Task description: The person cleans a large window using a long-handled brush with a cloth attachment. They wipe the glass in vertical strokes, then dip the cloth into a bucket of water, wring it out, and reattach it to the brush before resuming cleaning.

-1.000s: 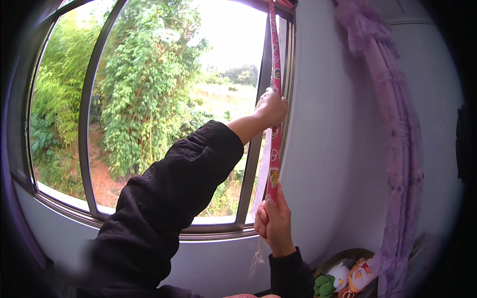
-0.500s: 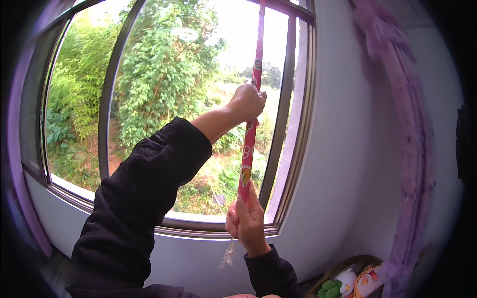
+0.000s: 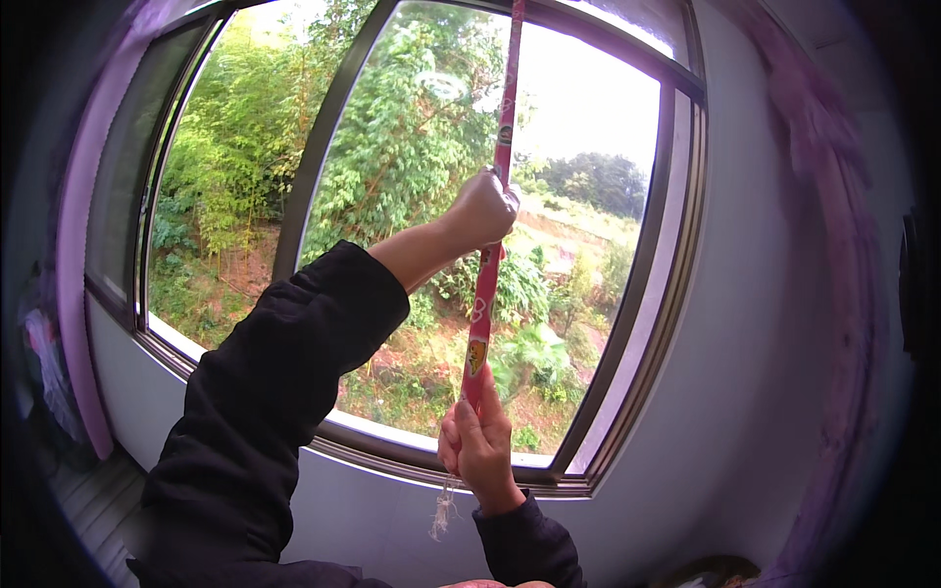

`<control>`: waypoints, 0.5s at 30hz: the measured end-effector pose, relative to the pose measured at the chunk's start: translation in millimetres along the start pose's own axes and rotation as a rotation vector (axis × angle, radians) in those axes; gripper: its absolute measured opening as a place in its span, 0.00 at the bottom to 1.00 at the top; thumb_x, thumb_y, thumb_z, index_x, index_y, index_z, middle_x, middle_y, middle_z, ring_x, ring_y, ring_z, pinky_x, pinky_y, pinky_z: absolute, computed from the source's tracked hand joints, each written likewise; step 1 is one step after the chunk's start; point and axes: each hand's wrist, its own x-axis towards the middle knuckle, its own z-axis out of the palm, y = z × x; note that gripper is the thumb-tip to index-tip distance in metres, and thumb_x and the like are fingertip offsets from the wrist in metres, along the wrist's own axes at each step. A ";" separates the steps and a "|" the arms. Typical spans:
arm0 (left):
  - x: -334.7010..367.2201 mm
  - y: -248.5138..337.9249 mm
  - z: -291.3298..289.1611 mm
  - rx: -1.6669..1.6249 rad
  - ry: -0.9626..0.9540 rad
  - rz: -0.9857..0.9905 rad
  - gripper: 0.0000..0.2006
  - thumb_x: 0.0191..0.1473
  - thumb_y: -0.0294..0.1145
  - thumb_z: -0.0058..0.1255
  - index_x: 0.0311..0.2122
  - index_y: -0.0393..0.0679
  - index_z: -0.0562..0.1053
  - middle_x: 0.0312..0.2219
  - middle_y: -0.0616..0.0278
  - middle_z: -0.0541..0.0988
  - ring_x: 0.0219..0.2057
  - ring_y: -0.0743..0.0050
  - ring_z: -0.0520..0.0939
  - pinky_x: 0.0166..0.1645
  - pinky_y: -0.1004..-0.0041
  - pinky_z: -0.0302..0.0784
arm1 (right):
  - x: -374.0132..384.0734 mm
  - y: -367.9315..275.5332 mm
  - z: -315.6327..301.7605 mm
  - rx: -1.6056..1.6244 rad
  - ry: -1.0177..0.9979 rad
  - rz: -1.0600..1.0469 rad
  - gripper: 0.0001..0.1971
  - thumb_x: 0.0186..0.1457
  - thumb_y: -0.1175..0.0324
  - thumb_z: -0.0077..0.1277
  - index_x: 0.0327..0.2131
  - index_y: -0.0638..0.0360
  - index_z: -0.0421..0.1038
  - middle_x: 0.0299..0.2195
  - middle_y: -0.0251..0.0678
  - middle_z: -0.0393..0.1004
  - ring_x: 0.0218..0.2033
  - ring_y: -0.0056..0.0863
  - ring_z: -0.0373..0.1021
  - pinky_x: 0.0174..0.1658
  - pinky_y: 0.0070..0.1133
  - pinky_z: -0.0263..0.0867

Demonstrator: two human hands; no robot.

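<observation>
A long red-pink pole (image 3: 484, 286) with heart prints and small stickers stands nearly upright before me, its top running out past the upper edge of the view. Around its middle, at arm's length, my left hand (image 3: 482, 210) is closed in a fist. Lower down, my right hand (image 3: 478, 443) grips the same pole near its bottom end, thumb and forefinger laid up along the shaft. A frayed pale string (image 3: 443, 512) dangles below the right hand. The window glass (image 3: 392, 127) lies behind the pole; whether the pole's upper part touches it cannot be told.
A dark metal window frame (image 3: 627, 343) surrounds the panes, with trees outside. Purple curtains hang at the left (image 3: 83, 294) and the right (image 3: 833, 294). A pale wall (image 3: 392, 524) runs beneath the sill. At the bottom right, a dark rounded object (image 3: 711, 568) is partly in view.
My view has turned, so the window sits farther right and tilted. Both hands keep their hold on the pole. The plush toys at lower right have mostly left the picture.
</observation>
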 end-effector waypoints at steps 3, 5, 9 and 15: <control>10.6 -15.7 -44.4 0.210 0.011 0.175 0.13 0.54 0.33 0.53 0.33 0.30 0.70 0.24 0.60 0.73 0.20 0.74 0.72 0.26 0.74 0.73 | 11.1 4.2 16.9 0.029 -0.100 0.017 0.29 0.64 0.76 0.33 0.66 0.55 0.38 0.18 0.25 0.55 0.11 0.11 0.50 0.12 0.12 0.51; 21.1 -33.4 -71.6 0.501 -0.003 0.279 0.16 0.55 0.34 0.51 0.39 0.30 0.66 0.22 0.61 0.71 0.20 0.76 0.71 0.24 0.74 0.73 | 16.3 9.2 26.6 0.050 -0.166 0.060 0.29 0.65 0.74 0.32 0.66 0.50 0.35 0.19 0.27 0.55 0.11 0.13 0.52 0.13 0.12 0.53; 12.3 -33.9 -100.6 0.419 0.056 0.067 0.17 0.60 0.34 0.44 0.45 0.28 0.62 0.22 0.57 0.71 0.18 0.75 0.72 0.19 0.73 0.72 | 23.3 17.6 41.3 0.146 -0.218 0.111 0.30 0.64 0.74 0.33 0.66 0.53 0.35 0.18 0.25 0.54 0.11 0.12 0.51 0.12 0.11 0.51; -12.1 -6.0 -115.8 0.316 0.160 0.000 0.18 0.57 0.35 0.48 0.38 0.23 0.65 0.28 0.46 0.74 0.19 0.67 0.76 0.22 0.69 0.74 | 21.1 20.7 43.5 0.298 -0.294 0.167 0.30 0.65 0.71 0.33 0.67 0.49 0.34 0.18 0.25 0.54 0.10 0.13 0.50 0.12 0.12 0.50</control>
